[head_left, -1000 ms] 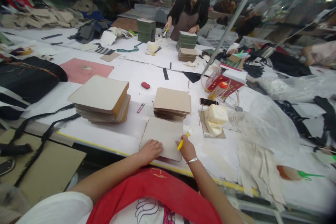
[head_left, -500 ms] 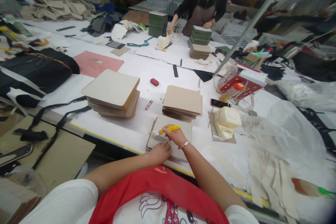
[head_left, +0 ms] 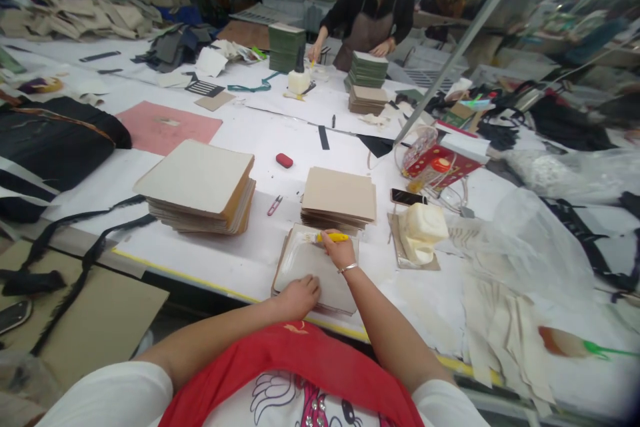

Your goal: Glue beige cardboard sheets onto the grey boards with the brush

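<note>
A yellow-handled paintbrush (head_left: 334, 237) is gripped in my right hand (head_left: 341, 252), with its bristles on the far part of a pale grey board (head_left: 325, 273). Wet, shiny strokes run along that board's left and far edges. My left hand (head_left: 301, 295) lies on the near left part of the same board, fingers resting on its surface. More boards lie beneath it in a low pile. Just beyond stands a stack of tan boards (head_left: 339, 192). A cut-open white plastic container (head_left: 425, 230), apparently a glue pot, sits to the right on a piece of board.
A taller stack of boards (head_left: 197, 180) stands to the left. Pink thread snips (head_left: 275, 205), a red case (head_left: 285, 161) and a phone (head_left: 407, 197) lie about. Fabric strips (head_left: 505, 327) hang at the right edge. Across the table a co-worker (head_left: 370, 20) works beside green stacks.
The brush has moved from the left edge of the board to its far edge, leaving a wet streak. My left hand has shifted slightly nearer and left. The view has turned a little right.
</note>
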A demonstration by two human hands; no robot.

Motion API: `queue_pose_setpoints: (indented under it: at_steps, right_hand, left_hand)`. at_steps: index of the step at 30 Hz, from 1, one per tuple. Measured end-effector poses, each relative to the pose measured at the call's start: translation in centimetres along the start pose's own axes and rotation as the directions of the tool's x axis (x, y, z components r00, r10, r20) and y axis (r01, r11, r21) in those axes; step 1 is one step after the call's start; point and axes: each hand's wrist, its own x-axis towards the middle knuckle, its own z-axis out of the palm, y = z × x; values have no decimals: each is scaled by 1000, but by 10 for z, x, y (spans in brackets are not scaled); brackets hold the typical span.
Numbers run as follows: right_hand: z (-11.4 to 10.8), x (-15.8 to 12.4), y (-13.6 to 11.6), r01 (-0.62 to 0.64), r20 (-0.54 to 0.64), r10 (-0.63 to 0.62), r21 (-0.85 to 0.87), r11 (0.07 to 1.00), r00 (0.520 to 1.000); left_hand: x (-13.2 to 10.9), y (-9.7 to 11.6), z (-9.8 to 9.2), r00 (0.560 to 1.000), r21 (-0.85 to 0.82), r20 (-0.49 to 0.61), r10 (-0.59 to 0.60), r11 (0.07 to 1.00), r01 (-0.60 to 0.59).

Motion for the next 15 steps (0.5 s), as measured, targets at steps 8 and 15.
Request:
queue_pose_setpoints:
  at_steps: [8, 15]
  right_hand:
    - [-89, -25, 38, -32, -298, -41, -234, 972, 954]
    - [-86, -106, 42, 117, -176, -185, -336, 935, 967]
  left_hand:
    - [2, 2, -4, 998, -20, 69, -2, 1000, 4]
    - [5, 9, -10, 993, 2, 105, -56, 998, 56]
